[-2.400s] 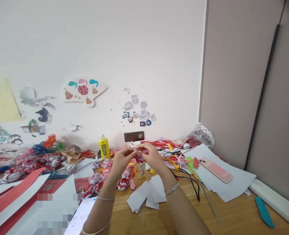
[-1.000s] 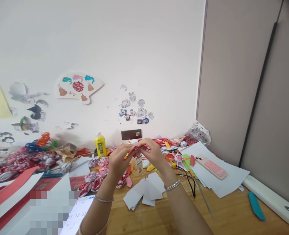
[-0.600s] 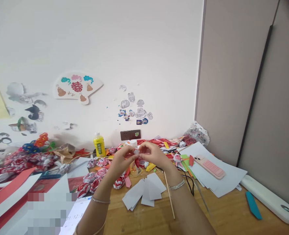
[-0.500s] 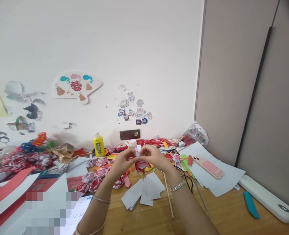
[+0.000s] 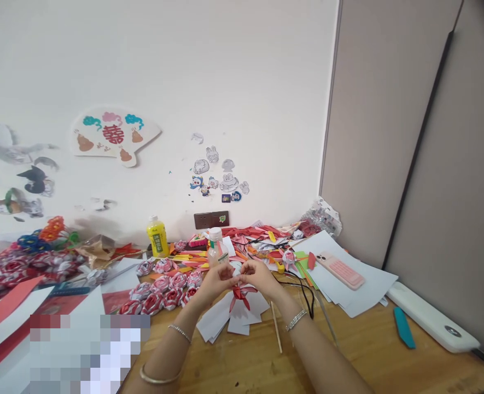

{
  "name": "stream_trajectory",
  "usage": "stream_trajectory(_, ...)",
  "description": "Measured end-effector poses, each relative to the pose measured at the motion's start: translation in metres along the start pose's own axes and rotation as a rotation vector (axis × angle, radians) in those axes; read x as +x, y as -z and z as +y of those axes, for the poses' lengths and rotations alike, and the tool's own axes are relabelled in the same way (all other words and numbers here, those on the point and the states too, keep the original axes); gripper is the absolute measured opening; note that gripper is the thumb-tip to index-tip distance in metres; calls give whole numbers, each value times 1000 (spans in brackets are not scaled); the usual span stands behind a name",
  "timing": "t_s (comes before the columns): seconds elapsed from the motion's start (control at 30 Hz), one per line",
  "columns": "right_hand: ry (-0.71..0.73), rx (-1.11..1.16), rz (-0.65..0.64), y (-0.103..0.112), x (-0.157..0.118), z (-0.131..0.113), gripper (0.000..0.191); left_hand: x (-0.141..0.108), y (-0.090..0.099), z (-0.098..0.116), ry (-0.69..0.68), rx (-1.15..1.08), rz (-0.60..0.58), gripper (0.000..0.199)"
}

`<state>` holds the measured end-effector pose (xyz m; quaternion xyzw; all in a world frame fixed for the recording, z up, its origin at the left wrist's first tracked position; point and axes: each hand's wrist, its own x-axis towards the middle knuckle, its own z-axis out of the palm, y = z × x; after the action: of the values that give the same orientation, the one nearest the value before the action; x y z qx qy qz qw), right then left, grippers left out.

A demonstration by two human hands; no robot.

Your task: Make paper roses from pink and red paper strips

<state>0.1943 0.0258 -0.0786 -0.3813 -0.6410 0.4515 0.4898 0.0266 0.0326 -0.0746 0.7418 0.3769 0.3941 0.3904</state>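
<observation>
Both hands [image 5: 242,276] pinching a small red paper piece [image 5: 240,293] in a tight grip: easy to tear if tugged apart.

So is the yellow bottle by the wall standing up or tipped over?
Upright: the yellow bottle stands on its base with its white cap on top, by the wall.

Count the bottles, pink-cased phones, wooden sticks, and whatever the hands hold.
Bottles: 2, yellow plastic bottle, clear white-capped bottle
Pink-cased phone: 1
Thin wooden stick: 1
Red folded paper piece, in left hand and right hand: 1
Total: 5
</observation>
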Motion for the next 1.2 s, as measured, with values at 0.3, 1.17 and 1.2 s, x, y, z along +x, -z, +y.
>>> stream_trajectory(0.3,26,-61,58,-7,-3,-11,14,-2,9,6,-16,17,-8,16)
stream_trajectory(1.17,314,-329,50,-13,14,-71,19,-2,36,58,9,-2,128,35)
stream_trajectory(1.2,316,-327,48,-13,15,-71,19,-2,36,59,17,-8,119,35)
